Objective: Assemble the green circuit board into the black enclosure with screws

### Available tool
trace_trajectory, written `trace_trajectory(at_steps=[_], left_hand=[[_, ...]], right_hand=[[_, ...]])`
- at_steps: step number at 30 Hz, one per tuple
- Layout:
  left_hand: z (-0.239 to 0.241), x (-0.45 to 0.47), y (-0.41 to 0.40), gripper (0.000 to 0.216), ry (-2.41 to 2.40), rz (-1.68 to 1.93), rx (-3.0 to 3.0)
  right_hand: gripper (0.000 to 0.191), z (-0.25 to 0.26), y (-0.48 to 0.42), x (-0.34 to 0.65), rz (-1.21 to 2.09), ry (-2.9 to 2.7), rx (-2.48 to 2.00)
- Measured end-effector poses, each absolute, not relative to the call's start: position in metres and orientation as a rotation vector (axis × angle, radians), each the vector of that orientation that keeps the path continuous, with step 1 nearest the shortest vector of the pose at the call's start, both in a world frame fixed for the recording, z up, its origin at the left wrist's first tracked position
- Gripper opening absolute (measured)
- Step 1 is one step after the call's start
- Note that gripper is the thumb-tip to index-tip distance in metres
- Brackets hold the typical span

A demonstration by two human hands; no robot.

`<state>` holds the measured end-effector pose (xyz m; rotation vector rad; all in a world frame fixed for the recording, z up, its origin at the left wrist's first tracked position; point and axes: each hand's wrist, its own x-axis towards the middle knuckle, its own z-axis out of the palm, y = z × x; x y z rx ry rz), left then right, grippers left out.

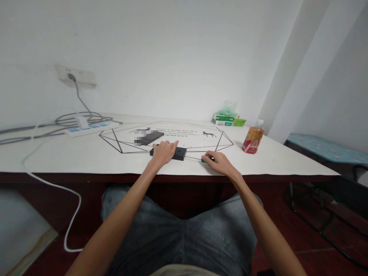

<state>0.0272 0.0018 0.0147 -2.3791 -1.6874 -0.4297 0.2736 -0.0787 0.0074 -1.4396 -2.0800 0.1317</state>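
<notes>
My left hand (164,150) lies on a flat black box (178,153) near the table's front edge, fingers curled over its top. To the right, my right hand (216,160) has its fingers closed around a small dark green object (203,160) on the tabletop; most of that object is hidden. A second dark flat device (151,137) lies a little behind the black box, on the white mat with a black geometric drawing (198,140).
A bottle of orange drink (253,137) stands to the right. Green-and-white boxes (225,119) sit at the back by the wall. A white power strip (91,128) with grey cables lies at the left. The table (57,157) has a dark front edge. A patterned bench (324,147) stands at the right.
</notes>
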Motion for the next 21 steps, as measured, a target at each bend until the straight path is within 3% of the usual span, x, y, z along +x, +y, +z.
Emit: trace_trajectory(at_steps=[5,11,14,17,21], left_hand=[[0.015,0.027,0.000,0.055,-1.690,-0.422,-2.372],[0.016,0.028,0.001,0.056,-1.667,-0.439,-2.389],[0.016,0.029,0.002,0.058,-1.671,-0.435,-2.387],[0.017,0.029,0.001,0.057,-1.667,-0.426,-2.395],[0.018,0.029,0.002,0.060,-1.673,-0.429,-2.399]], right_hand=[[0.043,0.013,-0.076,0.277,0.327,-2.087,-1.423],[0.051,0.028,-0.069,0.273,1.147,-1.859,-1.514],[0.050,0.034,-0.066,0.271,1.304,-1.809,-1.587],[0.052,0.033,-0.066,0.270,1.067,-1.980,-1.615],[0.046,0.020,-0.070,0.270,0.184,-2.268,-1.570]])
